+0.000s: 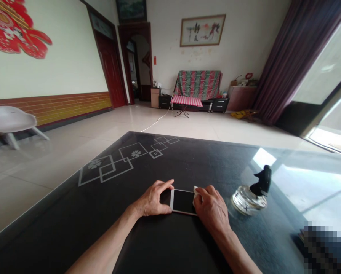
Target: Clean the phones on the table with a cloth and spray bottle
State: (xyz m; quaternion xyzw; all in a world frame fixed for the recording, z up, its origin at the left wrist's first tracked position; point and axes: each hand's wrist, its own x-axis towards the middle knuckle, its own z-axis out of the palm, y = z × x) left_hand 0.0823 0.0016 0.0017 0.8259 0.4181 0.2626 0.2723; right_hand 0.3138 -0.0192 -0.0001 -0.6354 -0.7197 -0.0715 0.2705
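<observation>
A smartphone (183, 201) with a white border and a dark screen lies flat on the black table (101, 228). My left hand (155, 198) grips its left end, thumb at the near corner and forefinger at the far one. Pinched in my right hand (212, 205) is a small white wipe (195, 189), pressed on the right end of the screen; most of it is hidden under the fingers. To the right of that hand stands a clear spray bottle (249, 198) with a black trigger head.
Pale squares and flowers pattern the table's left part. A blurred-out dark object (321, 249) lies at its right front. Beyond the table are a white chair (12, 120), a small table with a striped cloth (186, 100), black drawers (219, 104) and a purple curtain (293, 57).
</observation>
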